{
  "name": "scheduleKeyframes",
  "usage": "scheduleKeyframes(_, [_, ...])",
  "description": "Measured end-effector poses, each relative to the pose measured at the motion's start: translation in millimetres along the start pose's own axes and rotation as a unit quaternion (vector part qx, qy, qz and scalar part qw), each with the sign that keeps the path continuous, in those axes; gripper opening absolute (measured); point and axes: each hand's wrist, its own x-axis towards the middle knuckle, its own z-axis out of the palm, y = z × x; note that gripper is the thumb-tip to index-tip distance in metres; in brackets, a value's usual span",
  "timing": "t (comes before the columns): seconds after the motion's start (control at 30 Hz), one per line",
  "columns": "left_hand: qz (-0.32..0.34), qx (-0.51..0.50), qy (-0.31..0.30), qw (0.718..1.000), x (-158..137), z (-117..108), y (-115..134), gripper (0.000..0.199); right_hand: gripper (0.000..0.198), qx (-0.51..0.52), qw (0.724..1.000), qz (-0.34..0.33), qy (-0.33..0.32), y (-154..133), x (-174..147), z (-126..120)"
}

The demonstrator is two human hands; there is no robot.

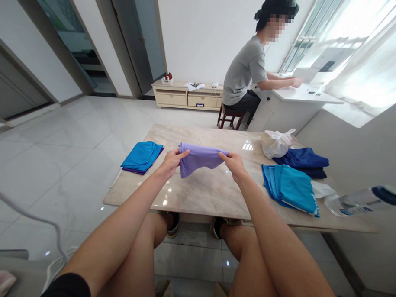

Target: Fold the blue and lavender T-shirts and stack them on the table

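Note:
A light purple cloth [200, 158] is stretched between my two hands above the marble-patterned table [196, 196]. My left hand [174, 160] pinches its left end, thumb on top. At the other end, my right hand [232, 162] grips the upper right corner. The cloth's lower edge hangs loose and curves upward in the middle. Nearest my left hand lies a folded blue cloth [142, 155] on top of a dark purple cloth [135, 171]. To the right of my right hand sits a stack of folded teal-blue cloths [290, 188].
Behind the teal stack are a white plastic bag [276, 143] and dark blue folded cloths [303, 158]. A clear bottle [358, 202] stands at the right end. Beyond the table, a person [246, 68] sits at a white desk [307, 95]. A low cabinet [174, 95] lines the wall.

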Motion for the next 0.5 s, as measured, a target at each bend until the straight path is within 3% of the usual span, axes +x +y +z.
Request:
scheduleKeyframes(0.1, [0.088, 0.043, 0.023, 0.995, -4.3, 1.2, 2.0, 0.063, 0.058, 0.034, 0.999, -0.034, 0.017, -1.0, -2.0, -2.6])
scheduleKeyframes(0.23, [0.137, 0.142, 0.052, 0.979, -7.0, 0.9, 7.6, 0.052, 0.064, 0.046, 0.997, -0.058, 0.03, -2.8, -2.5, -5.5])
scheduleKeyframes(0.37, [0.216, 0.266, 0.105, 0.934, -9.5, -1.4, 14.0, 0.037, 0.064, -0.014, 0.991, -0.111, 0.078, -1.2, -3.5, -7.0])
scheduleKeyframes(0.43, [0.263, 0.309, 0.088, 0.91, -11.6, -3.6, 15.9, 0.033, 0.059, -0.053, 0.981, -0.164, 0.086, -0.8, -5.1, -8.5])
scheduleKeyframes(0.5, [0.268, 0.329, 0.055, 0.904, -13.5, -5.7, 16.0, 0.033, 0.054, -0.076, 0.974, -0.2, 0.075, -0.8, -7.1, -9.9])
